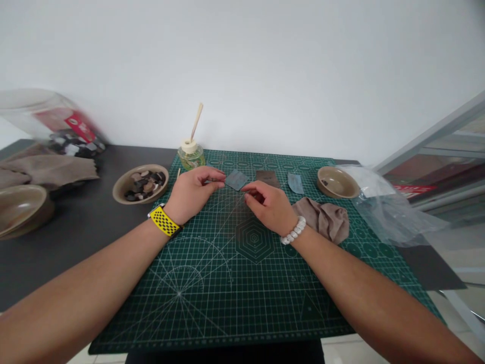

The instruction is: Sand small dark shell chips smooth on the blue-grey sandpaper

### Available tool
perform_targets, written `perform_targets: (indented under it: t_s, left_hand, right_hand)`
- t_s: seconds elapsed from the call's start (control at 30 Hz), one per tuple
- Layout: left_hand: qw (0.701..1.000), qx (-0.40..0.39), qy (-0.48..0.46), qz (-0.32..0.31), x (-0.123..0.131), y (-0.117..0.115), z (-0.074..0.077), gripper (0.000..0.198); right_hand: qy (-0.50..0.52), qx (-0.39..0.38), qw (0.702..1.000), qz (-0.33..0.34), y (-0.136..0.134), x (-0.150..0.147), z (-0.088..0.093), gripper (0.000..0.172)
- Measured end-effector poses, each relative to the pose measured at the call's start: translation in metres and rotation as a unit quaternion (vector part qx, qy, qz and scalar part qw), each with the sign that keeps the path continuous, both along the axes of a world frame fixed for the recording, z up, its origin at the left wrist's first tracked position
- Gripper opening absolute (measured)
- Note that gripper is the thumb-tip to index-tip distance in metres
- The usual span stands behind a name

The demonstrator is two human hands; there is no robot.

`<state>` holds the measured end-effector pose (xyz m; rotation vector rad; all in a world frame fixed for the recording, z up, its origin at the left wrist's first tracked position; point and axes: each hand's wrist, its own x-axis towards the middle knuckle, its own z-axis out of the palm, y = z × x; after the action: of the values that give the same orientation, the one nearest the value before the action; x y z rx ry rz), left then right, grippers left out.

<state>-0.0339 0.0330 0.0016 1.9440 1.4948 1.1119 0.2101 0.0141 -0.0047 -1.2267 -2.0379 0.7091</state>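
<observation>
Nearest me: both my forearms come in from the bottom corners over the mat [227, 283], green with a white grid, lying on the dark surface [87, 227]. Yellow checked band on my left wrist, white bead bracelet on my right.

Mid mat: left hand [193, 189] palm down, fingertips pressed together on the left edge of the grey sheet [237, 179], pinching it. Right hand [269, 205] just right of it, fingers curled, thumb and forefinger close together at the sheet's near right corner. Cannot tell whether they grip it or only touch it. The grey sheet sits between the two hands, toward the far side of the mat, one corner pointing at me.

Right of my right hand: crumpled tan cloth [326, 218] on the mat, touching the wrist area. Past it a clear bag [386, 207], half off the mat's right edge.

Far row on the mat: brown sheet [267, 177] just behind my right hand, blue sheet [295, 183] beside it, then an empty-looking tan bowl [337, 182] against the bag.

Left, off the mat: stone bowl [141, 183] with dark and pale pebbles, near my left hand. Another tan bowl at the far left edge, cut off by the frame.

Far edge: bottle [191, 155] with one reed leaning right, on the mat's back left corner. Far left, a jar [56, 124] on its side, blurred, with folded tan fabric in front of it. White wall behind.
</observation>
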Motion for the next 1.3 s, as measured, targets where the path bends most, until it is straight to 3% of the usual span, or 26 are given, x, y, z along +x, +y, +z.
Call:
perform_targets:
  t_s: [0.2,0.5,0.63,0.8,0.93,1.17,1.3]
  left_hand:
    - [0.997,0.076,-0.006,-0.025,-0.001,-0.001,-0.001,0.019]
    - [0.993,0.011,-0.112,-0.022,0.007,-0.001,-0.005,0.015]
    - [0.992,-0.013,-0.127,-0.007,0.007,0.002,-0.005,0.017]
    - [0.992,-0.042,-0.109,-0.036,0.007,0.002,-0.006,0.019]
    - [0.993,-0.06,-0.1,-0.032,0.008,0.005,-0.01,0.019]
    - [0.994,-0.068,-0.087,-0.009,0.007,0.007,-0.012,0.019]
    - [0.994,-0.067,-0.087,-0.002,0.008,0.005,-0.009,0.019]
  right_hand:
    - [-0.056,0.052,0.997,-0.002,-0.01,-0.003,0.018,0.021]
    - [-0.086,0.07,0.993,-0.026,-0.008,-0.009,0.055,0.021]
    - [-0.059,0.076,0.995,-0.039,0.013,-0.022,0.069,0.016]
    - [0.003,0.06,0.995,-0.083,0.055,-0.058,0.078,0.016]
    - [0.033,0.036,0.994,-0.093,0.09,-0.088,0.077,0.026]
    - [0.002,0.012,0.996,-0.091,0.13,-0.123,0.072,0.063]
    - [0.002,0.02,0.995,-0.101,0.15,-0.137,0.072,0.061]
